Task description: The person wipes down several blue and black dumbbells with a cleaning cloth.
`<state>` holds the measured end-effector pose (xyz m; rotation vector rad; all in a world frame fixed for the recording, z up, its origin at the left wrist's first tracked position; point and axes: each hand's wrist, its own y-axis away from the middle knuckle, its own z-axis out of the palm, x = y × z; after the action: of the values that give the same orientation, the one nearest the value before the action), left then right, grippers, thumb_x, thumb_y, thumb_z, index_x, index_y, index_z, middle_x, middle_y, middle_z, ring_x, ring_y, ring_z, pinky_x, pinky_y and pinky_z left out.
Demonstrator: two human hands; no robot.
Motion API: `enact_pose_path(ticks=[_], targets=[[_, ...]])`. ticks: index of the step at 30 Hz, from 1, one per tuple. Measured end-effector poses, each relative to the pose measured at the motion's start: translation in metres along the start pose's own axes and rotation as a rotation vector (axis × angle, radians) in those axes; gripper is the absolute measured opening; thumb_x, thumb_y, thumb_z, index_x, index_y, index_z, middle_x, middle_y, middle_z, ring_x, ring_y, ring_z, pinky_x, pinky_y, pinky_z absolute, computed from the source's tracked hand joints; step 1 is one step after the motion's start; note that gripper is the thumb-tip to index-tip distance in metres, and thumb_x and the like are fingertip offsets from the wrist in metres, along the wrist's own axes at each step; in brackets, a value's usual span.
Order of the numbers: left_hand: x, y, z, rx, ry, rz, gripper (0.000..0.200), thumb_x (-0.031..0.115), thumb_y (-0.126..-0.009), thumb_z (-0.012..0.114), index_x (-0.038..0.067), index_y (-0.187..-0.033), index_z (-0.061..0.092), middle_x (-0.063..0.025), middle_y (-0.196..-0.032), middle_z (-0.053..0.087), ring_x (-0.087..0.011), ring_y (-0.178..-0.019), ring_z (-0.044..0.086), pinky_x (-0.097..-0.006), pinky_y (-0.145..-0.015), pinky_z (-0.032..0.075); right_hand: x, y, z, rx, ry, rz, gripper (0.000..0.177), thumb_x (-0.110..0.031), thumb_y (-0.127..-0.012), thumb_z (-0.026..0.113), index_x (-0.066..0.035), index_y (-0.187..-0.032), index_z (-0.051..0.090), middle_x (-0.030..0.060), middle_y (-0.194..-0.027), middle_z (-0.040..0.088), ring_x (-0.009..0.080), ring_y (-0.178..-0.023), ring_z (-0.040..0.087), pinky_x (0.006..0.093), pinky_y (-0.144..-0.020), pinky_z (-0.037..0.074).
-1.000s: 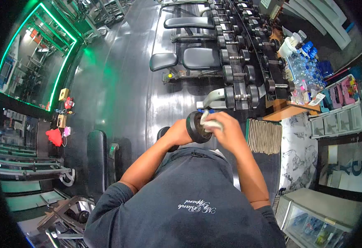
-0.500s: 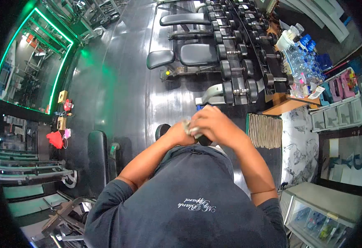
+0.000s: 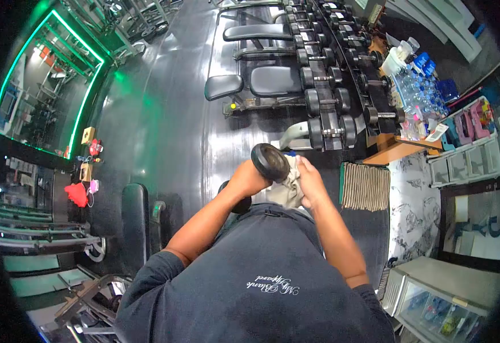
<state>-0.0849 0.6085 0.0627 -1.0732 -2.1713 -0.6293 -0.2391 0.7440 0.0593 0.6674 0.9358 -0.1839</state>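
A black dumbbell point(image 3: 270, 162) is in front of my waist, tilted, with one round end raised toward the camera. My left hand point(image 3: 246, 182) is closed around its handle; the other end shows partly below that wrist. Against the raised end lies a pale, crumpled cloth point(image 3: 287, 192). My right hand point(image 3: 312, 182) grips this cloth from the right side, thumb up. Some of its fingers are hidden behind the cloth.
Dumbbells point(image 3: 333, 132) line a rack ahead on the right, beside padded benches point(image 3: 276, 80). A striped mat point(image 3: 365, 186) lies to the right. On the left stands a black upright pad point(image 3: 135, 220). Bottles point(image 3: 418, 91) crowd a wooden table, near a glass-front fridge point(image 3: 441, 300).
The dumbbell's end has turned up into view. My right hand has moved off to the right and lower, and the cloth now hangs more spread out between the hands.
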Motion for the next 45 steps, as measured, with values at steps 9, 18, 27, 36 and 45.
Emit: enact_pose_path(ticks=[9, 18, 27, 36, 45], targets=[[-0.034, 0.000, 0.034, 0.148, 0.124, 0.185, 0.028, 0.027, -0.073, 0.081, 0.003, -0.084, 0.074, -0.0201, -0.087, 0.076, -0.0411, -0.085, 0.073, -0.0474, -0.076, 0.058, -0.026, 0.051, 0.069, 0.016, 1.186, -1.041, 0.029, -0.012, -0.082, 0.075, -0.008, -0.110, 0.071, 0.0127, -0.113, 0.064, 0.0350, -0.105, 0.062, 0.0422, -0.094, 0.052], [0.015, 0.017, 0.003, -0.107, -0.335, -0.041, 0.029, 0.030, -0.076, 0.077, 0.003, -0.087, 0.075, -0.0256, -0.085, 0.072, -0.0434, -0.083, 0.072, -0.0521, -0.077, 0.058, -0.104, 0.021, 0.054, -0.278, 1.302, -0.728, 0.015, -0.014, -0.090, 0.072, -0.004, -0.100, 0.077, 0.0158, -0.096, 0.070, 0.0379, -0.095, 0.066, 0.0431, -0.086, 0.053], [0.008, 0.019, -0.058, 0.004, -0.272, 0.884, 0.016, 0.023, -0.074, 0.070, 0.009, -0.077, 0.064, -0.0058, -0.072, 0.063, -0.0302, -0.071, 0.065, -0.0455, -0.064, 0.050, -0.081, 0.009, 0.008, -0.718, 0.957, -0.215, 0.023, -0.020, -0.102, 0.063, 0.001, -0.107, 0.071, 0.0134, -0.091, 0.070, 0.0218, -0.088, 0.066, 0.0358, -0.084, 0.052], [0.010, 0.016, -0.067, 0.047, -0.250, 0.842, 0.021, 0.023, -0.064, 0.074, 0.008, -0.073, 0.063, -0.0094, -0.069, 0.064, -0.0340, -0.067, 0.065, -0.0464, -0.063, 0.052, -0.081, 0.028, 0.055, -0.495, 0.557, -0.469, 0.023, -0.019, -0.107, 0.058, 0.000, -0.106, 0.069, 0.0024, -0.100, 0.069, 0.0106, -0.094, 0.063, 0.0288, -0.086, 0.050], [0.041, 0.008, -0.045, 0.382, 0.244, 0.081, 0.031, 0.013, -0.070, 0.084, 0.006, -0.099, 0.076, -0.0187, -0.090, 0.075, -0.0369, -0.084, 0.074, -0.0432, -0.075, 0.057, -0.027, 0.038, 0.070, -0.031, -0.197, -0.132, 0.035, -0.026, -0.115, 0.037, -0.002, -0.130, 0.058, 0.0093, -0.119, 0.069, 0.0190, -0.105, 0.069, 0.0341, -0.092, 0.058]])
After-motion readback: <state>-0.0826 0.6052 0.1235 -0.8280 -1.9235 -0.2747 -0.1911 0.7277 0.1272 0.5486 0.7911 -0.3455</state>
